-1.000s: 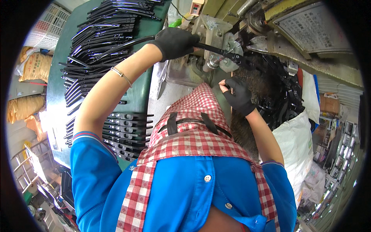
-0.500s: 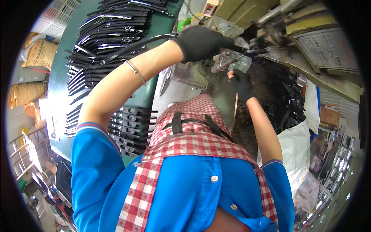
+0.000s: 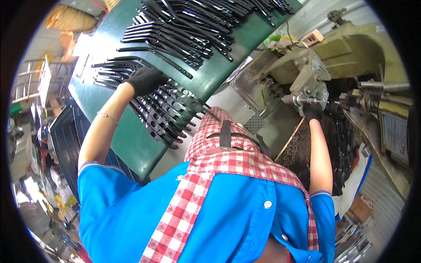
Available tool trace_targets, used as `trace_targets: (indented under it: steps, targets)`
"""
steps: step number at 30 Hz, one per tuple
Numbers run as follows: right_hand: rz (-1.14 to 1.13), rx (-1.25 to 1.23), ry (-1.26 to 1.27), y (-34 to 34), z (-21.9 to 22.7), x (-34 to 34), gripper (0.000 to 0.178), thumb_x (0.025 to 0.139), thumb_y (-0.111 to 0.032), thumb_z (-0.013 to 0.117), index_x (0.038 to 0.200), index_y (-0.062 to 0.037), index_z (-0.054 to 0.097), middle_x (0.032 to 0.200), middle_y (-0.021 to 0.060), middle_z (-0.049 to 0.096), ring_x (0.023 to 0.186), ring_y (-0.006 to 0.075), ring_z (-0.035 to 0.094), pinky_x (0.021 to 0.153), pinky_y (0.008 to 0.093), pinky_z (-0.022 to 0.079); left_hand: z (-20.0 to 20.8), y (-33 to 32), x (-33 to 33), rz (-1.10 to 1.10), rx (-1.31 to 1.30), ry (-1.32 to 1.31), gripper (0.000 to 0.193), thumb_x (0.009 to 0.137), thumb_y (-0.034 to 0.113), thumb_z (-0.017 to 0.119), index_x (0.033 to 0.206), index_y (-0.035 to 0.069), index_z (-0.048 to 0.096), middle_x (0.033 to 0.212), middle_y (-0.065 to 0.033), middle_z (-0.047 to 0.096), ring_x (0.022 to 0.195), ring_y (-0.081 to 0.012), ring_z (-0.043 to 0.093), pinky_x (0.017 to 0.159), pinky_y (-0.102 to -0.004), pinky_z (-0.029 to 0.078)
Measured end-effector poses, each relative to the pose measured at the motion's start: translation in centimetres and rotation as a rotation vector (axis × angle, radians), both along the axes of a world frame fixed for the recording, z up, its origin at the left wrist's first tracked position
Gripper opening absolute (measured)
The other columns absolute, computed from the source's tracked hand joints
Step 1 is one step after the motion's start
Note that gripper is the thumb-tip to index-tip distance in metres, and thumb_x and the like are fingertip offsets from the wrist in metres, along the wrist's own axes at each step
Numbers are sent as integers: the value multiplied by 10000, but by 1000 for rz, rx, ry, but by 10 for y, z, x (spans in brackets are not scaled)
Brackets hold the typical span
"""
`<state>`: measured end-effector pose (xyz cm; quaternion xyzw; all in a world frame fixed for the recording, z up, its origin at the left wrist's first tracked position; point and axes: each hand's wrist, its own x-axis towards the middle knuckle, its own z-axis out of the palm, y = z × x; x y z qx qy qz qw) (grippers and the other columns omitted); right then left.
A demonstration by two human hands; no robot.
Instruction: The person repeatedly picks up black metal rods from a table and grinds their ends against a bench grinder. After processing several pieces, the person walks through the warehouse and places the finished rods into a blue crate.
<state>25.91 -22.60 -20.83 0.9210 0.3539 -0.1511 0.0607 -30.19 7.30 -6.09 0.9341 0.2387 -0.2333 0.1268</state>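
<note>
My left hand (image 3: 147,81), in a black glove, is at the left on the green table, its fingers curled over a black metal bar (image 3: 189,101) whose far end is smeared by motion. Under and beside it lies a row of flat black bars with holes (image 3: 153,122). At the right, my right hand (image 3: 312,112), also gloved in black, is just below the metal spindle (image 3: 300,100) of a machine. Its fingertips are partly hidden against the machine, so its grip cannot be made out.
More black bent bars (image 3: 184,35) are heaped along the far side of the green table (image 3: 131,153). The green-grey machine (image 3: 351,57) fills the far right. Dark parts (image 3: 340,153) are heaped below it, beside a white sack (image 3: 357,182). A control box (image 3: 312,38) stands behind.
My left hand has left the machine and come back to the bars on the table. My right hand stays by the spindle. The view has turned toward the left.
</note>
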Motion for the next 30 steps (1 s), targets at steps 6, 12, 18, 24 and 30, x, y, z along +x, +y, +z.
trace_targets:
  steps: [6,12,18,24,30]
  targets:
    - [70,152,-120,-1,8,-7,359,803,-379,578,898,-54,696,956,229,659,925,391,634,789,469,498,-53,-24,-94,169,232,-287,227,789,90,544,964,147,678,1054,-48,625,1045,-268,572,870,-382,466]
    - [-23,305,-95,-12,2,-7,318,808,-379,580,905,-98,695,880,208,660,847,406,627,724,493,489,-64,-28,-75,445,242,-403,229,796,162,567,1013,142,636,1052,-75,625,1011,-317,582,848,-416,468]
    - [50,496,-51,-17,0,0,322,793,-338,646,841,-21,671,807,223,641,805,381,636,675,448,472,-67,1,-3,460,184,-364,291,799,153,555,1085,159,610,1187,-102,577,1025,-347,586,855,-437,486]
    - [-377,1282,896,-19,99,-52,147,850,-150,645,898,-11,631,762,41,631,707,178,615,675,314,487,-77,24,11,281,208,-226,441,731,92,652,1154,186,574,1241,-81,541,1131,-330,530,908,-429,463]
    - [-324,1366,992,-5,190,-114,163,817,-106,690,920,5,632,791,50,639,715,150,626,671,287,509,-81,32,21,219,192,-324,337,722,96,661,1045,149,581,1129,-86,561,1040,-348,553,835,-434,468]
